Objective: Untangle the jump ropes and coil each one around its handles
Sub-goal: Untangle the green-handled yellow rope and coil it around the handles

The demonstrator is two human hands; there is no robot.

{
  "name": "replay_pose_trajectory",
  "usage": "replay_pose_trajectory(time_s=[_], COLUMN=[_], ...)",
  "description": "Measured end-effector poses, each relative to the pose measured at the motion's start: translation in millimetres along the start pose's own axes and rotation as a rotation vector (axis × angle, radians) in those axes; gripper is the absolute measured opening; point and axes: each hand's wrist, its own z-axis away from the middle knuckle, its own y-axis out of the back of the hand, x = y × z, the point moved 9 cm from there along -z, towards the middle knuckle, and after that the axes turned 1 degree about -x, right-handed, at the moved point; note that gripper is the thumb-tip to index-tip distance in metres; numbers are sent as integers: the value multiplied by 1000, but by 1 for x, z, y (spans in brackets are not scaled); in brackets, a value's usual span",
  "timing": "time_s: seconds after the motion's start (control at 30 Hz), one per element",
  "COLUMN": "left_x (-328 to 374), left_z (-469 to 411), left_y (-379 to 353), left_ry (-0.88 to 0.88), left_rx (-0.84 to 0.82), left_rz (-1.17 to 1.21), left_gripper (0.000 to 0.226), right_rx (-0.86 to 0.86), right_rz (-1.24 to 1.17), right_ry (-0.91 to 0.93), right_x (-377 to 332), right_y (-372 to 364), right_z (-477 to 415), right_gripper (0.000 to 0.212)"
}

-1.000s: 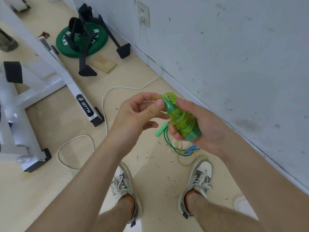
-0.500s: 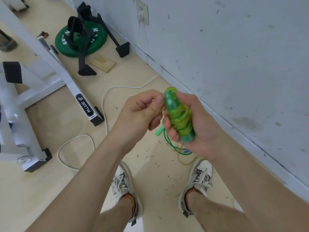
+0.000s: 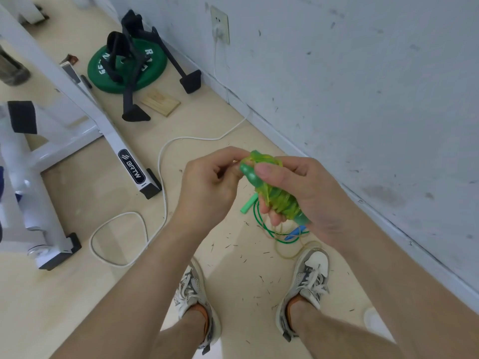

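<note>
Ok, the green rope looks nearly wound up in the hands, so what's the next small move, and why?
Probably tuck the loose end under a wrap. The right hand grips the green handles with the yellow-green cord coiled around them, and the left hand pinches the cord at the top. More ropes wait on the floor.

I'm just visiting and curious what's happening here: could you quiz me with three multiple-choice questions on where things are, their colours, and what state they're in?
1. Where do the other jump ropes lie?
A. floor by the right shoe
B. on the weight plate
C. on the bench

2. What colour is the held rope's handles?
A. blue
B. green
C. white

3. What state is the held rope in?
A. stretched straight
B. knotted on the floor
C. coiled around its handles

Answers: 1 A, the tangle lies by the right shoe. 2 B, the handles are green. 3 C, yellow-green cord wraps them in the right hand, the left hand pinching its end.
</note>
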Motion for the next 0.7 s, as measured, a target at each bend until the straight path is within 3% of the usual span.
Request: replay_pose_trajectory(time_s=[0.1,0.2,0.27,0.43,0.53,0.6,0.7], left_x=[3,2,5,5,21,34,62], left_z=[2,3,4,6,11,15,21], left_y=[5,2,0,0,1,2,4], left_ry=[-74,-26,7,305,340,335,316], left_rx=[-9,-59,-56,-18,-36,-64,-103], left_rz=[-281,-388,-406,48,307,412,544], left_gripper=[22,15,7,8,3,11,18], right_rx=[-43,-4,-4,-49,-114,-155,-178], right_rz=[366,843,994,1292,918,694,545], right_ry=[-3,17,10,63,22,24,27], right_x=[-4,-3,3,11,4,-9,-35], right_y=[10,25,22,-1,-4,-7,-10], right_z=[2,6,8,3,17,32,49], right_gripper=[40,24,24,37,54,46,40])
